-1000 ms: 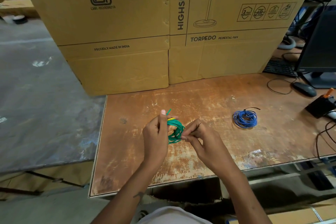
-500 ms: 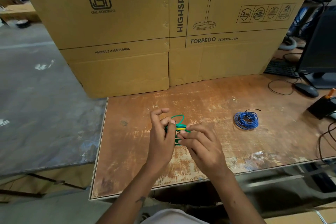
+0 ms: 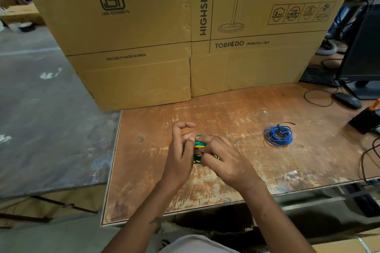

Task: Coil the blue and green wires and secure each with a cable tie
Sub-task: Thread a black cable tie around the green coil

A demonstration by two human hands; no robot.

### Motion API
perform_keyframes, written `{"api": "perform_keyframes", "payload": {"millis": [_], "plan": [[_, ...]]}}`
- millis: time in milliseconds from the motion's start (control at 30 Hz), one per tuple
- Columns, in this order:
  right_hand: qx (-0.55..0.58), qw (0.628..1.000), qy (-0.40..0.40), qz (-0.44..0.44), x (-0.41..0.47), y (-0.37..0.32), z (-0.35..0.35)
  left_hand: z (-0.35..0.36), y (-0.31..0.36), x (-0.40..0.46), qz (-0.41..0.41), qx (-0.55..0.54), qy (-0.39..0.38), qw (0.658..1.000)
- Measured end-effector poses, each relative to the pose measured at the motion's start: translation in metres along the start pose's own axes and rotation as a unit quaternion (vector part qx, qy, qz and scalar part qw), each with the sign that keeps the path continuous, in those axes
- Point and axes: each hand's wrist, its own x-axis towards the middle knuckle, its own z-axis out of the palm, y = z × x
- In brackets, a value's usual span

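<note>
A small green wire coil (image 3: 197, 158) is held just above the worn wooden table (image 3: 236, 121), mostly hidden between my two hands. A yellow cable tie (image 3: 199, 146) crosses its upper part. My left hand (image 3: 181, 154) grips the coil's left side, with the index finger raised and curled. My right hand (image 3: 224, 160) closes over the coil's right side, fingertips on the tie. The blue wire coil (image 3: 279, 136) lies flat on the table to the right, bound by a black cable tie (image 3: 284, 124) with its tail sticking out.
Two large cardboard fan boxes (image 3: 164, 26) stand along the table's back edge. At the far right are a black mouse (image 3: 347, 100), a keyboard (image 3: 317, 77), a monitor (image 3: 364, 55), a black holder (image 3: 366, 119) and loose black cables (image 3: 368, 160). The table's left edge drops to a grey floor (image 3: 41, 119).
My hands have closed in together over the green coil, covering most of it. The right hand moved from pinching the coil's edge to wrapping over its right side at the tie.
</note>
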Motion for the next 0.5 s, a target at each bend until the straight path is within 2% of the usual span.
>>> {"api": "perform_keyframes", "payload": {"millis": [100, 200, 267, 367, 500], "plan": [[-0.032, 0.997, 0.023, -0.068, -0.001, 0.005, 0.003, 0.006, 0.0, 0.0, 0.039, 0.068, 0.015, 0.997], [-0.055, 0.993, 0.03, -0.101, -0.003, 0.014, -0.001, 0.015, -0.002, -0.004, 0.05, 0.127, 0.039, 0.99], [-0.061, 0.991, 0.03, -0.116, -0.004, 0.017, -0.004, 0.018, -0.007, -0.004, 0.005, 0.147, 0.046, 0.988], [-0.068, 0.988, 0.031, -0.134, -0.009, 0.019, -0.001, 0.02, -0.009, 0.0, -0.081, 0.15, 0.009, 0.985], [-0.061, 0.991, 0.028, -0.116, -0.01, 0.019, 0.001, 0.019, -0.007, 0.0, -0.098, 0.079, -0.002, 0.992]]}}
